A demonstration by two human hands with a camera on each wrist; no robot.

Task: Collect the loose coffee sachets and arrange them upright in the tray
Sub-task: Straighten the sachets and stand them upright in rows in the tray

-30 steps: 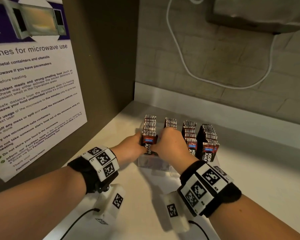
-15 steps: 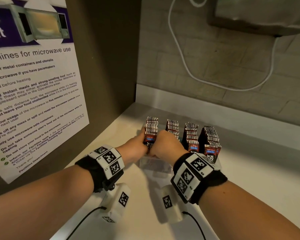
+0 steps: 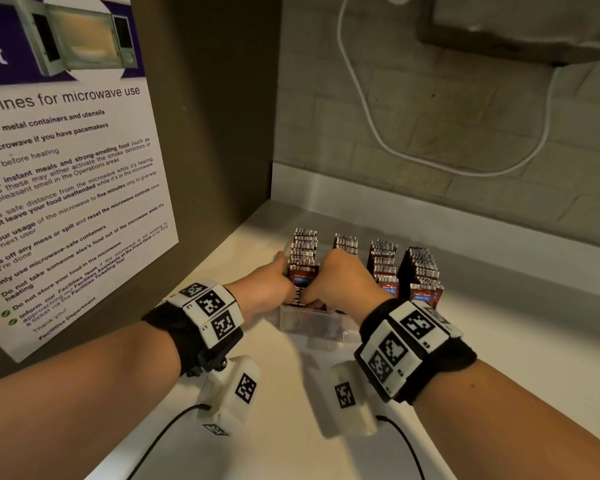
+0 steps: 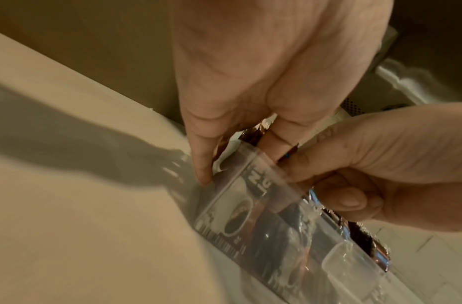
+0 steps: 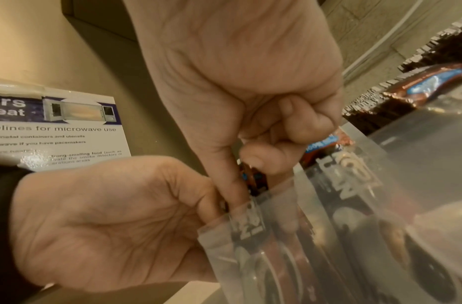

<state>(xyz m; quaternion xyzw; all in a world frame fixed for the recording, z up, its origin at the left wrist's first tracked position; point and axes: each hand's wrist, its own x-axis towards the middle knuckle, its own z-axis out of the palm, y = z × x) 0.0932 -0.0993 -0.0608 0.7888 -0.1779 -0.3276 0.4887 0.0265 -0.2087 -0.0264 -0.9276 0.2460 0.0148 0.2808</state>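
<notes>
A clear plastic tray [image 3: 314, 323] on the white counter holds several rows of brown coffee sachets [image 3: 383, 263] standing upright. Both hands meet at the front of the leftmost row. My left hand [image 3: 286, 292] grips the front sachets [image 3: 303, 277] from the left, with one finger [image 4: 202, 164] running down the tray's outer corner. My right hand [image 3: 309, 299] is curled and pinches the same front sachets from the right, its thumb [image 5: 233, 185] pushed down inside the tray wall [image 5: 253, 232]. A sachet's printed face [image 4: 240, 216] shows through the wall.
A brown side panel with a microwave-use poster [image 3: 66, 185] stands close on the left. A tiled wall with a white cable [image 3: 378, 140] is behind, and an appliance [image 3: 520, 26] hangs at upper right. White counter [image 3: 499, 334] stretches to the right of the tray.
Both hands stay on the front sachets of the leftmost row. The right hand has turned a little and settled lower against them.
</notes>
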